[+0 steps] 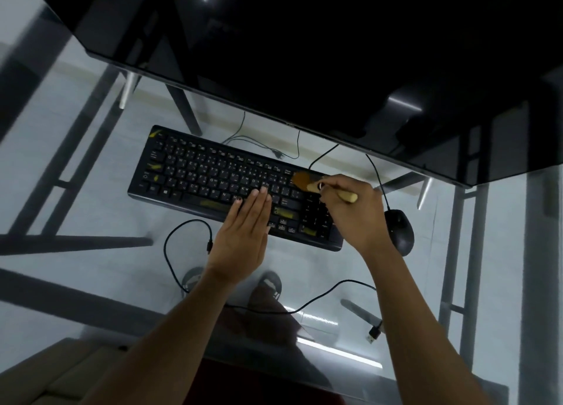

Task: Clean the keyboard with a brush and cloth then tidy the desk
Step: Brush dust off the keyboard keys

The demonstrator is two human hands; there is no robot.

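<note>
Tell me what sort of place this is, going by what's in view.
Most likely a computer workstation in a home or office. A black keyboard and a wired mouse sit on a glass-topped desk, below a large dark monitor. The right hand holds a brush at the keys.

The frame is dim and cool-toned, soft throughout. The monitor (304, 54) fills the top as a near-black mass with thin white glare streaks. The glass desk (76, 191) reflects a bright strip light at lower right. Key legends on the keyboard (219, 179) are smeared, and the brush (307, 180) bristles blur. Straight lines bow toward the edges from the wide lens; the lower left corner is unfocused.
</note>
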